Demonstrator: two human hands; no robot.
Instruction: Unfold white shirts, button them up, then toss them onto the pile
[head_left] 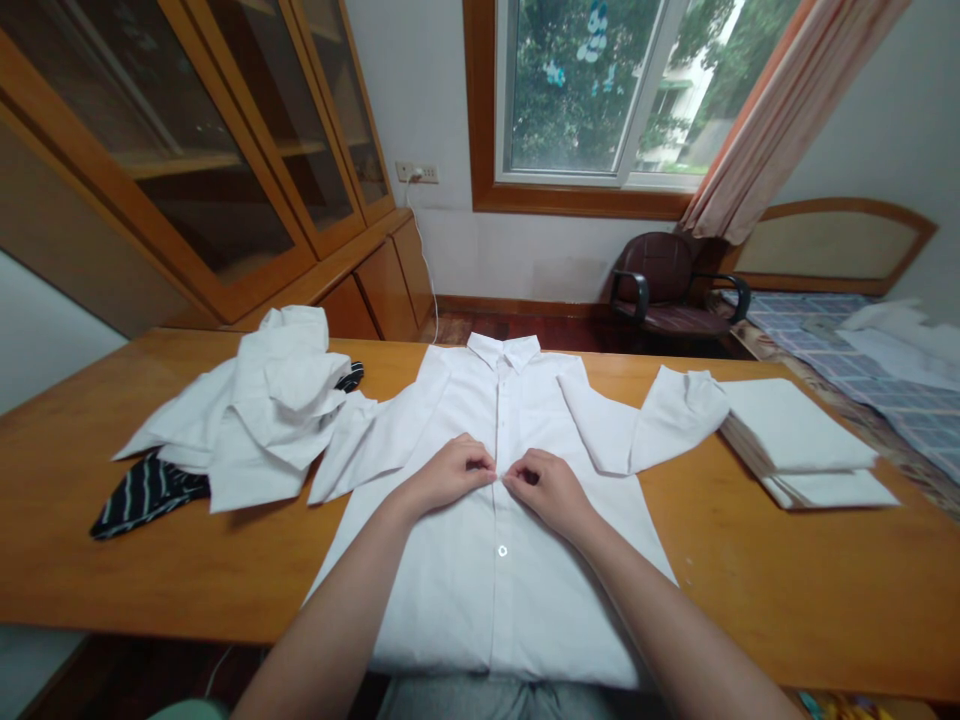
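Left hand [450, 475] and right hand [544, 485] both pinching the white shirt [480, 600] placket, shirt lying flat under them. Looks mid-buttoning: button [502, 551] just below hands, unclear if fastened. Crumpled pile [255, 410] sitting left, folded stack [795, 440] right.

No writing, label, brand, number or sign is being shown legibly anywhere (not on the white shirt [495, 580], the folded stack [795, 435] or the wall socket [418, 173]).
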